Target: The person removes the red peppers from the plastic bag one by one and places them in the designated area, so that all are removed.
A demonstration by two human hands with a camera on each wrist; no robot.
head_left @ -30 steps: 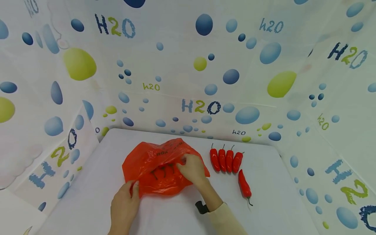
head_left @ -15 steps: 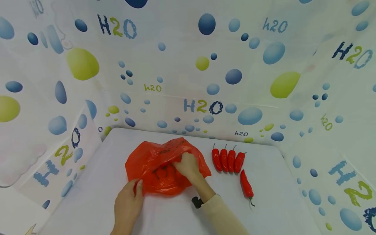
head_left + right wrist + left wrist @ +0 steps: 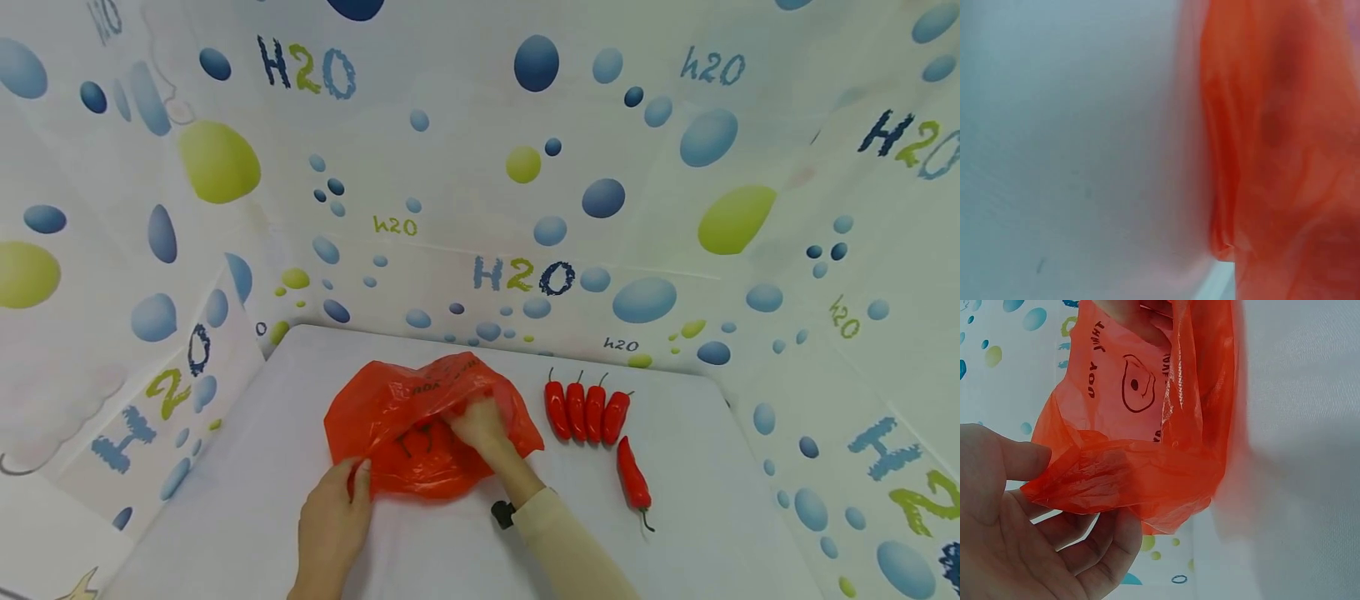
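A crumpled red plastic bag (image 3: 375, 400) with dark lettering lies on the table. At its near left edge my left hand (image 3: 333, 512) pinches the film between thumb and fingers; the left wrist view shows this hand (image 3: 1054, 525) close up. My right hand (image 3: 480, 425) reaches into the bag's mouth, with its fingertips hidden by the film, so what they hold is not visible. Beside it in the bag show dark curved stems (image 3: 416, 442), like those of the peppers outside. Red film (image 3: 1291, 162) fills the right side of the right wrist view.
To the right of the bag, several red chili peppers (image 3: 575, 412) lie in a row, stems pointing away. A single chili pepper (image 3: 633, 475) lies nearer, its stem toward me. The white table (image 3: 705, 500) meets a patterned curtain (image 3: 450, 167) behind and at both sides.
My right hand has pushed farther into the bag, and its fingers have gone under the film. Fewer stems show beside it. My left hand keeps its grip on the edge. The view has shifted slightly.
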